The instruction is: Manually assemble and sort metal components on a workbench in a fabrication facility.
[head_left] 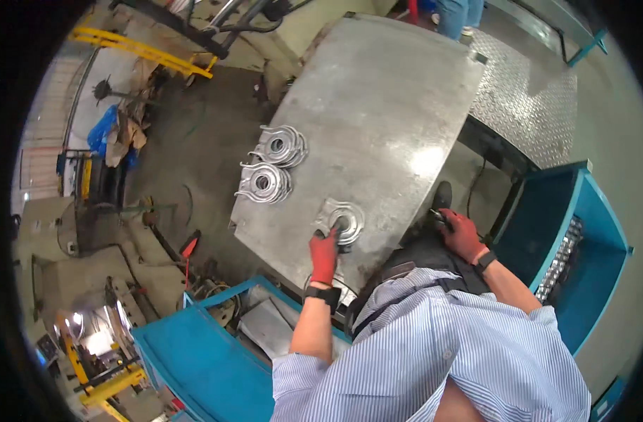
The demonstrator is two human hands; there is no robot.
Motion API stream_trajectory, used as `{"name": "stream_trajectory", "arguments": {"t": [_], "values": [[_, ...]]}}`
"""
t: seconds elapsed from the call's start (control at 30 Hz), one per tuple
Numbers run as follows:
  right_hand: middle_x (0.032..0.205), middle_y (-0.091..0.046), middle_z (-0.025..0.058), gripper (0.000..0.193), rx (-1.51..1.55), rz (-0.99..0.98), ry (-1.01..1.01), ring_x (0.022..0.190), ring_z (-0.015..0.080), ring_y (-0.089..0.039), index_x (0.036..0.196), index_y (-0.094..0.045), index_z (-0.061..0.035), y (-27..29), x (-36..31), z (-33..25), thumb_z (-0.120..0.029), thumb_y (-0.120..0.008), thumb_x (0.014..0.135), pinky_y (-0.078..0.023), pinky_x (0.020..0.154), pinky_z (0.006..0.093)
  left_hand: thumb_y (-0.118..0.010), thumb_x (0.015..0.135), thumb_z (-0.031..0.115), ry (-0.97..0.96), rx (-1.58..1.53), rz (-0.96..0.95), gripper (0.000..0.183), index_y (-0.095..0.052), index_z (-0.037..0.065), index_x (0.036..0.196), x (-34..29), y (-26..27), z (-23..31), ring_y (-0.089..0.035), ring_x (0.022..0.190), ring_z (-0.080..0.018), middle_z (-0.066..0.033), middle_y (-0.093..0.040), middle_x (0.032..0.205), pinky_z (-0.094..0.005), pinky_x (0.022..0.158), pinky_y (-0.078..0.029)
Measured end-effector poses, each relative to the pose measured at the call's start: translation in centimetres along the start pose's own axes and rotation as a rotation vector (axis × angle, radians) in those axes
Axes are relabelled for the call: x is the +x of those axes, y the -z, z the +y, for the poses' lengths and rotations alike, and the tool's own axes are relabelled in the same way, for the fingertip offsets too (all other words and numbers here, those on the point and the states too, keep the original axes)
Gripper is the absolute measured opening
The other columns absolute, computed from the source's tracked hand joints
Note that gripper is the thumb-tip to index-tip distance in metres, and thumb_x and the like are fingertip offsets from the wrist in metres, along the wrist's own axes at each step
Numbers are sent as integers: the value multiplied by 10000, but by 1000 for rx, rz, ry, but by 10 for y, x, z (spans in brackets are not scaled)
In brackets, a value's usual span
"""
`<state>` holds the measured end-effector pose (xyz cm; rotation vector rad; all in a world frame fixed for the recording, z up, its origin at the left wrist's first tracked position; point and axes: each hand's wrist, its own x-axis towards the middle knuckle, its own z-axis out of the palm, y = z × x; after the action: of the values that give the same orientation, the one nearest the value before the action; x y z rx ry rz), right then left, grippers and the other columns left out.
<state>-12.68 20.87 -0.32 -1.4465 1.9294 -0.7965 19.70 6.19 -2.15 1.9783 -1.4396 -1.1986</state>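
My left hand (323, 254), in a red glove, reaches over the near part of the metal table (377, 91). Its fingers are hooked into the central hole of a silvery ring-shaped metal bracket (350, 213), which lies on the tabletop. My right hand (463, 238), also red-gloved, is off the table's right edge in front of my thigh. It is closed round a small dark object with a shiny metal end (439, 216); its kind I cannot make out. Farther left stand two stacks of similar brackets, a far stack (287, 146) and a near stack (270, 183), side by side.
A blue bin (579, 190) at the right holds a row of shiny metal parts (559, 260). Another blue container (195, 359), with grey sheet pieces (268, 325) beside it, stands at the lower left. A person's legs (453, 15) show beyond the table, by a tread-plate platform (529, 91).
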Motion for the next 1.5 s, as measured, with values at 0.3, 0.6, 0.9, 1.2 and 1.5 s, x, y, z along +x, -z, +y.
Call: {"name": "stream_trajectory", "arguments": {"t": [0.3, 0.6, 0.9, 1.2, 1.5], "values": [[1043, -635, 182, 375, -56, -29, -27, 957, 374, -601, 1135, -581, -66, 11, -3, 4, -124, -657, 773, -488, 810, 417, -581, 868, 277, -103, 465, 408, 320, -628, -38, 904, 66, 161, -54, -615, 767, -382, -218, -655, 859, -434, 659, -451], [998, -638, 191, 340, -21, 13, -106, 920, 389, -603, 1103, -603, -79, 30, -2, 36, -150, -659, 776, -493, 775, 436, -627, 829, 268, -92, 620, 541, 350, -603, -59, 949, 99, 162, -89, -594, 823, -438, -251, -630, 883, -477, 718, -466], [972, -646, 198, 340, 40, 87, -189, 899, 392, -613, 1112, -600, -74, 76, 50, 72, -146, -630, 781, -497, 769, 437, -669, 806, 200, -387, 136, 473, 369, -588, -65, 1049, 26, 67, 225, -540, 1036, -389, -251, -580, 1083, -418, 908, -427], [903, -652, 208, 307, 192, 143, -304, 865, 375, -635, 1073, -613, -40, 173, 117, 107, -99, -649, 773, -498, 729, 403, -658, 829, 213, -983, 220, 344, 347, -591, -9, 1088, 116, -20, 534, -582, 976, -357, -196, -600, 1038, -403, 845, -456], [865, -643, 218, 277, 169, 280, -401, 813, 399, -625, 1027, -605, -20, 208, 131, 181, -118, -665, 775, -489, 687, 442, -678, 776, 425, -948, 823, 645, 626, -507, 21, 1222, 301, -68, 725, -536, 1103, -353, -193, -586, 1131, -435, 883, -459]]}}
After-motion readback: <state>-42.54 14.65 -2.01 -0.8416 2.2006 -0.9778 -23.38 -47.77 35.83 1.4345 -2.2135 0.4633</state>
